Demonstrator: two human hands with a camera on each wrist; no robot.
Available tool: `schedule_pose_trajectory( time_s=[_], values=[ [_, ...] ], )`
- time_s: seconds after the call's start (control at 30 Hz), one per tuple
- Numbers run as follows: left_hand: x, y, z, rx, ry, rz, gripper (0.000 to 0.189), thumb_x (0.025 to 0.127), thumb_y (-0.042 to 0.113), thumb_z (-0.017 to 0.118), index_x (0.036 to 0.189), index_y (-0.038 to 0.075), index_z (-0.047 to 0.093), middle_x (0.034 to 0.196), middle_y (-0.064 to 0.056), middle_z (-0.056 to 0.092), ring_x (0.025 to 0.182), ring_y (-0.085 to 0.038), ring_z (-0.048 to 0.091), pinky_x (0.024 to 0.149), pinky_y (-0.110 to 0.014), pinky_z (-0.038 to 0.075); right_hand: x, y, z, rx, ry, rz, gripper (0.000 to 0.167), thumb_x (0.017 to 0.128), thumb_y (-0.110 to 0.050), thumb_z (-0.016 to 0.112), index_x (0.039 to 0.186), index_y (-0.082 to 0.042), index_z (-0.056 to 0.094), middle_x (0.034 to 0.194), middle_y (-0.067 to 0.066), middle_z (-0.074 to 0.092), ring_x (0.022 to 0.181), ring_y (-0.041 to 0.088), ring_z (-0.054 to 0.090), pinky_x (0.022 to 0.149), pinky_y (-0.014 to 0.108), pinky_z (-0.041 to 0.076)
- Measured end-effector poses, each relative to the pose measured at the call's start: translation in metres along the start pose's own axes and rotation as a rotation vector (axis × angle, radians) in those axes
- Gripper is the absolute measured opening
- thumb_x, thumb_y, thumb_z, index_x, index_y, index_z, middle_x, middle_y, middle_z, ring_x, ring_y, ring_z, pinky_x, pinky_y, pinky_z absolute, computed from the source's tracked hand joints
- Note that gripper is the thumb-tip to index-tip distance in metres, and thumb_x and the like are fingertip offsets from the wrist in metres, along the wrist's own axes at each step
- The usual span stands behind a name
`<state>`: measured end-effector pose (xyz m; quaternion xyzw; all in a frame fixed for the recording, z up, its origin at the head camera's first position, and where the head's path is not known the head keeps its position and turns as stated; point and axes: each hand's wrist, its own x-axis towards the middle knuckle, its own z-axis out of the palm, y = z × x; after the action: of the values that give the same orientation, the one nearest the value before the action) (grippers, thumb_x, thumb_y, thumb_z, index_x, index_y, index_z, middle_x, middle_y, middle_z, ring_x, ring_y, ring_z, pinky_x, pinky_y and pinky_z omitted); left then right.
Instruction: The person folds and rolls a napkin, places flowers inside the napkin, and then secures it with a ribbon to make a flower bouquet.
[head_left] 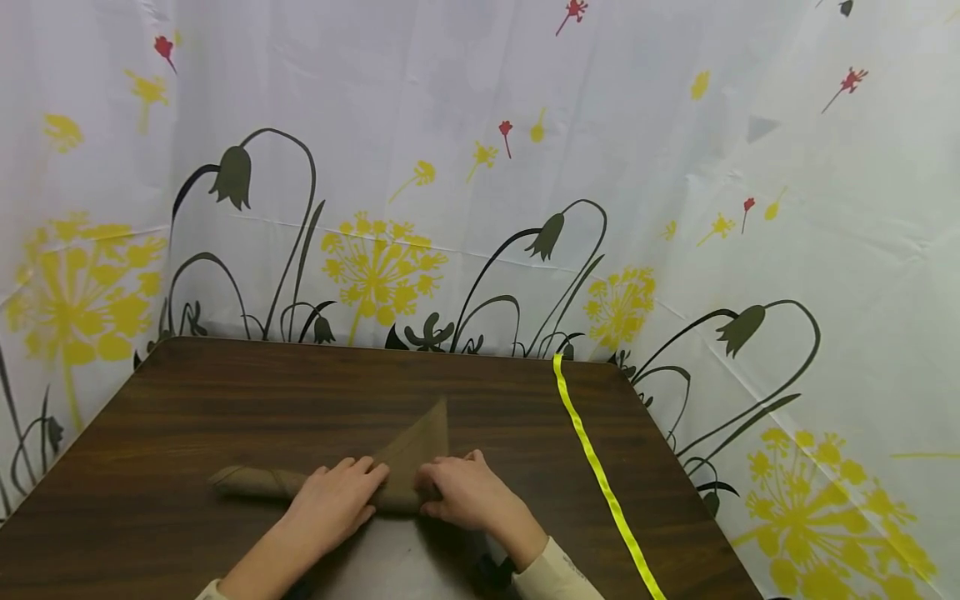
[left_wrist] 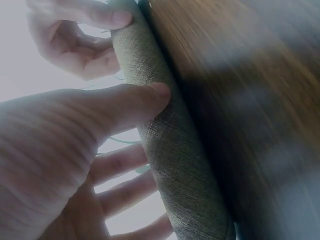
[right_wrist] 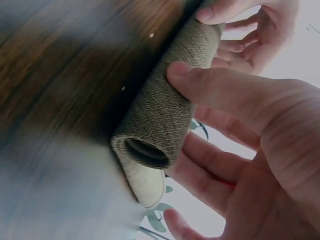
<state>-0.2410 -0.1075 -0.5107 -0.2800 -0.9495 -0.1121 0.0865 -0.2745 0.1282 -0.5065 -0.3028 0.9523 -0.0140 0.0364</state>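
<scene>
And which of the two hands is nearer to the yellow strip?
The right hand, which holds the brown cloth roll near its right end; the left hand is farther from the yellow strip.

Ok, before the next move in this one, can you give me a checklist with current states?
1. Left hand holding the brown cloth roll: ok, thumb on it.
2. Right hand holding it too: ok, near the open end.
3. Cloth fully rolled: not ok, a pointed corner extends beyond the roll.
4. Yellow strip apart from the cloth: ok, off to the right.
5. Inner layers even: cannot tell, too dark inside.
</scene>
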Motion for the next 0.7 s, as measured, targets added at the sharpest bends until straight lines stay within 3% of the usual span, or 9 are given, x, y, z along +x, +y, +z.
schedule_pose_trajectory(
  time_s=[0.1,0.4,0.7],
  values=[
    [-0.0015,0.0021,-0.0006,-0.009,-0.004,0.001,0.04,0.08,0.018,0.096,0.108,0.017,0.068,0.108,-0.003,0.07,0.097,-0.028,0.069,0.074,-0.055,0.061,-0.0023,-0.0007,-0.0026,0.019,-0.019,-0.023,0.028,0.093,-0.039,0.086,0.119,-0.033,0.076,0.104,-0.018,0.071,0.089,-0.003,0.063,0.089,0.041,0.044],
    [-0.0009,0.0079,0.0031,0.116,0.076,-0.008,0.025,0.082,0.025,0.095,0.098,0.021,0.076,0.104,0.002,0.071,0.098,-0.022,0.068,0.083,-0.045,0.057,-0.0036,0.0053,-0.007,0.125,-0.074,-0.021,0.027,0.098,-0.038,0.081,0.124,-0.033,0.076,0.113,-0.02,0.073,0.098,-0.003,0.065,0.094,0.039,0.044],
    [0.0066,0.0052,0.0008,-0.064,-0.039,-0.086,0.015,0.092,0.014,0.085,0.105,0.012,0.078,0.101,-0.002,0.067,0.094,-0.027,0.065,0.082,-0.058,0.059,0.0011,-0.0023,-0.0038,0.055,0.006,-0.024,0.025,0.094,-0.035,0.086,0.113,-0.029,0.07,0.111,-0.016,0.069,0.098,-0.001,0.064,0.088,0.039,0.045]
  ],
)
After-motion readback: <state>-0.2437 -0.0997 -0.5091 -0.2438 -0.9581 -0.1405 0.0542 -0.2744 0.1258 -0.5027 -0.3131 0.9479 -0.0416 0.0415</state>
